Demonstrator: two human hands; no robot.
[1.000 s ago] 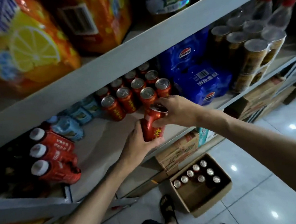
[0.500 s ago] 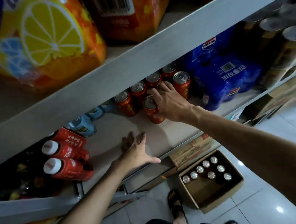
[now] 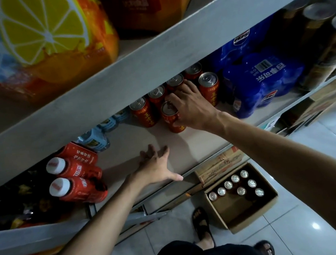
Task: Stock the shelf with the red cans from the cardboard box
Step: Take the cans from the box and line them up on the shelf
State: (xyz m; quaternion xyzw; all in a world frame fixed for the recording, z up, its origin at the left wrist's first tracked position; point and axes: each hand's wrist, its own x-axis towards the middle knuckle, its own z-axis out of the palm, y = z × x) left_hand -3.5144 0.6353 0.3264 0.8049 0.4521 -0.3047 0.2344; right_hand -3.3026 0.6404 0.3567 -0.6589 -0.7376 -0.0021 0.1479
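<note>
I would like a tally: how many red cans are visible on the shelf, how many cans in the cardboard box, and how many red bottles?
Red cans on the shelf: 6 visible
Cans in the cardboard box: 8
Red bottles: 3
Total: 17

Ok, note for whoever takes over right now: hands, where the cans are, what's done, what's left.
Right hand grips a red can standing on the shelf, in front of the shelved cans.
Left hand open, spread on the shelf's front.
Cardboard box on the floor holds eight cans.
Done: at least five cans shelved. Left: let go of this one, then shelve the box's eight.
</note>
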